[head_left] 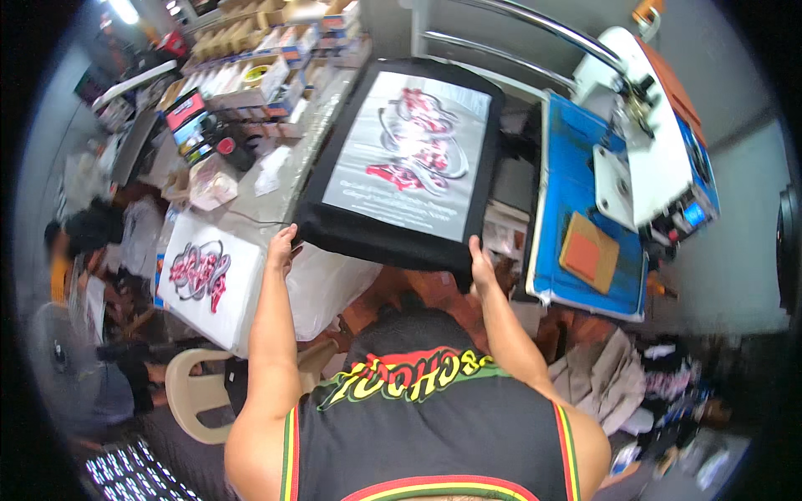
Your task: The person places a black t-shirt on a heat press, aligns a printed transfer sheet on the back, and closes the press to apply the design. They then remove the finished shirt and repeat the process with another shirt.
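Note:
In front of me a black shirt [368, 238] lies spread flat, its near edge hanging down in folds. On top sits a shiny grey rectangular print sheet [355, 167] with red, black and white lettering and glare in its middle. My left hand [284, 247] is closed on the near left corner of the black cloth. At the near right corner my right hand [480, 262] grips the same cloth, thumb on top and fingers mostly hidden beneath. What supports the shirt underneath is covered by it.
To the right stands a blue-bedded machine [576, 146] with tan and orange pads [591, 253]. A white sheet with similar artwork [209, 275] lies at left. Behind it are a lit phone [190, 125], a dark cup [234, 154] and stacked boxes [267, 83]. A beige chair [188, 392] is lower left.

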Tool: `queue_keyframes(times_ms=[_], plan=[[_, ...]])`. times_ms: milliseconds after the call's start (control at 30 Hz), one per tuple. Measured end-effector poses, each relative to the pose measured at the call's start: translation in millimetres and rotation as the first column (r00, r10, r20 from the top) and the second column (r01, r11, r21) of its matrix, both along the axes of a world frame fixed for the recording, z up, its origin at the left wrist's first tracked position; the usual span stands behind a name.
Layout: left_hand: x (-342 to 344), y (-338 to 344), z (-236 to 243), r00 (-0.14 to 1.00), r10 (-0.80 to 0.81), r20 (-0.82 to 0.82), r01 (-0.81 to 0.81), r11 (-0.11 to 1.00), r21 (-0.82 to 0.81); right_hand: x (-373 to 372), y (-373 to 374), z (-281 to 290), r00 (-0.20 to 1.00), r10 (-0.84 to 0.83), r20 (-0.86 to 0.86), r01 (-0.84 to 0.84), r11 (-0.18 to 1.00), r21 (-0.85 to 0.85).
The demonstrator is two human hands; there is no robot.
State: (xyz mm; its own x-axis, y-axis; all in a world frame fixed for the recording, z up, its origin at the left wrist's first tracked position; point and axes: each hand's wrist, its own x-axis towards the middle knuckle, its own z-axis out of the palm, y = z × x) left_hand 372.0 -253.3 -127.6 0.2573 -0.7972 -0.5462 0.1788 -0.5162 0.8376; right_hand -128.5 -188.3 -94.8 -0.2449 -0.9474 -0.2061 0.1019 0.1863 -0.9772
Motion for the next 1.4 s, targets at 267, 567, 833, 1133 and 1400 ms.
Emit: queue_keyframes(times_ms=[267, 567, 833, 1133, 1400], plan=[[-28, 8, 126, 0.965, 0.125, 0.230, -0.003, 0.885, -0.466, -17, -4, 43, 0.997, 0.037, -0.067, -0.033, 0.998, 0.062], [-36, 181, 223, 0.673, -0.358, -0.648, -0.499, 0.427, -0.754, -11, -124, 337, 0.570, 0.790, 0.226, -0.448, 0.529, -0.720], [15, 625, 301, 0.562, 0.573, -0.596, -0.455, -0.388, -0.801, 362, 49, 422, 0.067, 0.993, 0.092, -0.838, 0.106, -0.535], [-173, 1013, 332, -0.347, 0.832, -0.433, -0.195, -0.516, -0.834, 573, 462, 274, -0.669, 0.521, 0.531, -0.698, -0.685, -0.208], [-273, 1079, 82, -0.265, 0.594, 0.759, -0.803, -0.572, 0.168, 611, 630, 29, -0.831, 0.306, -0.464, -0.521, -0.720, 0.459]])
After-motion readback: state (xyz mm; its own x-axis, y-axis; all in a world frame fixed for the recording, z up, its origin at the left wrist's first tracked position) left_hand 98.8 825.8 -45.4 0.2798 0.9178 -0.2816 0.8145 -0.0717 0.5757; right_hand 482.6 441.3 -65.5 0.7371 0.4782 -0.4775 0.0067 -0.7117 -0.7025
